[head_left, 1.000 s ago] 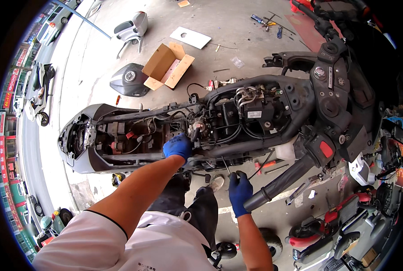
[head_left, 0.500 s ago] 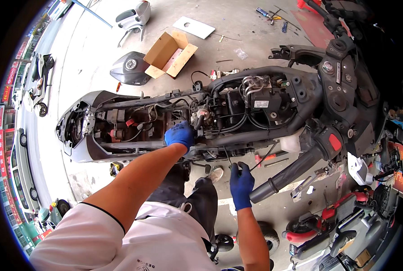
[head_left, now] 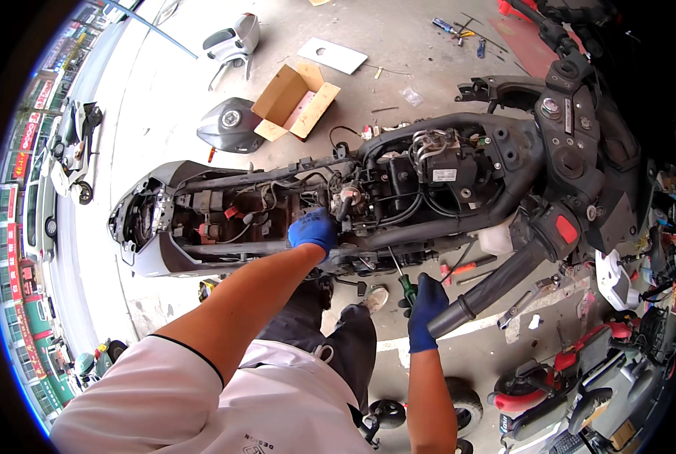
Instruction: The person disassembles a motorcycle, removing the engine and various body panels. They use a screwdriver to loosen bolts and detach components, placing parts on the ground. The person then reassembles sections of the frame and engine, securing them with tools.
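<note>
A stripped black motorcycle frame [head_left: 202, 250] lies across the view with its wiring, hoses and engine parts exposed. My left hand [head_left: 311, 231], in a blue glove, is closed among the parts at the middle of the frame, beside a metal fitting with a short hose [head_left: 347, 203]; its fingertips and what they grip are hidden. My right hand [head_left: 427, 309], also gloved, is closed on a green-handled screwdriver [head_left: 408, 287] below the frame, just left of the black handlebar grip [head_left: 467, 306]. The screwdriver's shaft points up toward the frame's lower rail.
The handlebar and fork clamp [head_left: 569, 163] fill the right. A cardboard box [head_left: 281, 98], fuel tank [head_left: 217, 125], white panel [head_left: 332, 54] and loose tools [head_left: 459, 34] lie on the floor beyond. A red scooter [head_left: 520, 393] stands lower right; parked vehicles line the left.
My right hand has moved slightly right and turned, so the screwdriver's green handle now shows more clearly. My left hand stays at the middle of the frame; the view has shifted a little.
</note>
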